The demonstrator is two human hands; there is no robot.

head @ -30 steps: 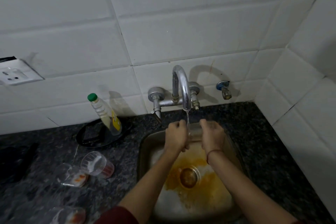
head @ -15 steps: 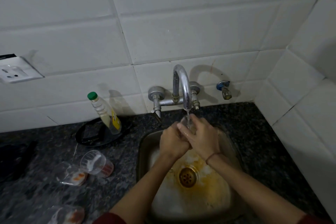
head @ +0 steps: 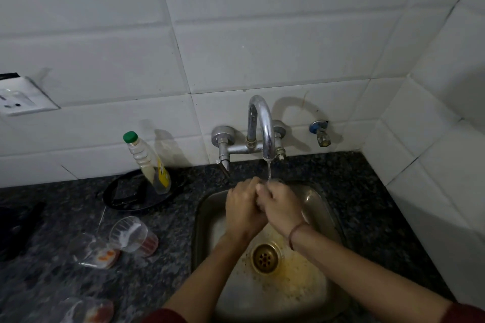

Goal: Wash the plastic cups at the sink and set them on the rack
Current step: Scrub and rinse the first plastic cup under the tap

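Under the tap, left hand and right hand clasp, seemingly, a cup; bottle label illegible.

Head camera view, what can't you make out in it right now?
- Head view: anything between the left hand and right hand under the tap is hidden by their fingers.
- Head view: the lowest cup is blurred and cut off by the bottom edge.
- Head view: the dark object at the left edge is too dim to identify.

Left hand and right hand meet beneath running tap.
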